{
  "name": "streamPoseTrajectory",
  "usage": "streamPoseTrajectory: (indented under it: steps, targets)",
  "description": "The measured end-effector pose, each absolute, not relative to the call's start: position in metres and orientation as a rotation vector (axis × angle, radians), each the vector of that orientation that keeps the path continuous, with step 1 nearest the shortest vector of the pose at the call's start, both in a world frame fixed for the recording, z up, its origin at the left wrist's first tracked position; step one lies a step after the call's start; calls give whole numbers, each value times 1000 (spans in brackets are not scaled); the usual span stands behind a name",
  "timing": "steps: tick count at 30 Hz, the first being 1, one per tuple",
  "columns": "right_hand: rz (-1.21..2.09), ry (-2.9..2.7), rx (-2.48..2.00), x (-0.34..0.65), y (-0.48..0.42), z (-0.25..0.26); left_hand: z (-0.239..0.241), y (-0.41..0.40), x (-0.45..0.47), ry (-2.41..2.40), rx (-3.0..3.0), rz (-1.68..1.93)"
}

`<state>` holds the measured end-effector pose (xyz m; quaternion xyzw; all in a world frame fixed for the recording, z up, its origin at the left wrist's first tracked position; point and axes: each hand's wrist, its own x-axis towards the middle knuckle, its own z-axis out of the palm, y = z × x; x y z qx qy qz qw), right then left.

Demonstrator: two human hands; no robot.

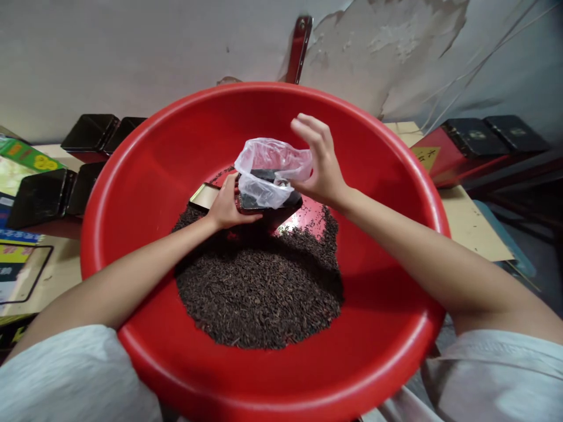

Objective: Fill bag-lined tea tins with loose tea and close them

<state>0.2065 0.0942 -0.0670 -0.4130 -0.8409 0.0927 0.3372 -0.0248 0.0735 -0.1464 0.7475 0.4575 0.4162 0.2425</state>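
My left hand [226, 205] is wrapped round the side of a dark, box-shaped tin [281, 212] above the basin floor. A thin clear plastic bag [268, 190] lines the tin, its top sticking up and folded over the rim. My right hand [323, 158] is at the bag's right edge, fingers raised and apart from the thumb; the thumb is low by the plastic, perhaps touching it. Dark, dry tea leaves [259, 293] lie heaped in the large red basin [387, 246]. A tin lid [204, 196] with a pale inside rests beside my left hand.
Several dark-topped tins [39, 196] stand left of the basin, near a green box [30, 153]. More red tins with black tops [477, 138] are on the right. Behind rises a wall [153, 53] with peeling paint, and cables hang at the right.
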Motion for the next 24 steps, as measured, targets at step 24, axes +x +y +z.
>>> streamPoseTrajectory:
  steps: [24]
  targets:
    - [138,-2840,-769,195,39,-13,-171,84,-53,1427,2468,820]
